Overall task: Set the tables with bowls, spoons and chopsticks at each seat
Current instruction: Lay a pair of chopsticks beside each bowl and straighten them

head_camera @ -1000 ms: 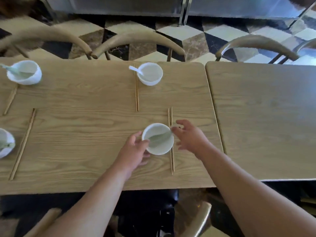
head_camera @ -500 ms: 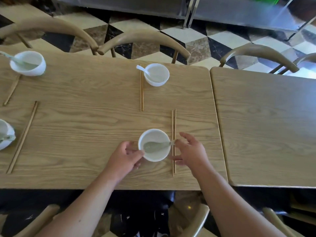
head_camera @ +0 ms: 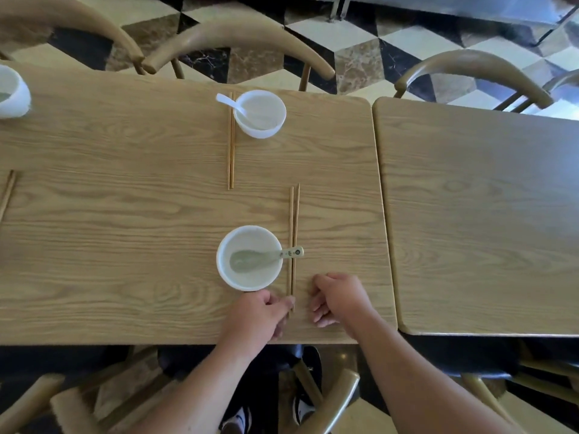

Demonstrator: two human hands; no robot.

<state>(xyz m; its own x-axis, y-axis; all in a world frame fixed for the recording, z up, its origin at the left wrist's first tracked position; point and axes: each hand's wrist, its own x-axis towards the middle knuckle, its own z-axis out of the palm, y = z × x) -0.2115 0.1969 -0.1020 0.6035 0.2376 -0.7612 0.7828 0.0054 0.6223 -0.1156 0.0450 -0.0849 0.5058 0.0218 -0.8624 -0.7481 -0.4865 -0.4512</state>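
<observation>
A white bowl (head_camera: 249, 278) stands near the front edge of the wooden table (head_camera: 125, 245). A pale green spoon (head_camera: 250, 261) lies in it, its handle sticking out over the right rim and across a pair of wooden chopsticks (head_camera: 294, 227). The chopsticks lie just right of the bowl, pointing away from me. My left hand (head_camera: 257, 317) is below the bowl, with thumb and forefinger pinched on the chopsticks' near end. My right hand (head_camera: 340, 299) rests to the right of the chopsticks, fingers curled, holding nothing.
Across the table stands a second bowl (head_camera: 260, 115) with a white spoon (head_camera: 230, 103) and chopsticks (head_camera: 231, 142) on its left. A third bowl (head_camera: 12, 95) and more chopsticks (head_camera: 6, 192) sit at the left edge. Another table (head_camera: 476, 214) adjoins on the right. Chairs (head_camera: 238, 36) ring both tables.
Both hands have let go of the bowl and drawn back toward the front edge. The left hand now pinches the chopsticks' near end. The right hand has curled shut.
</observation>
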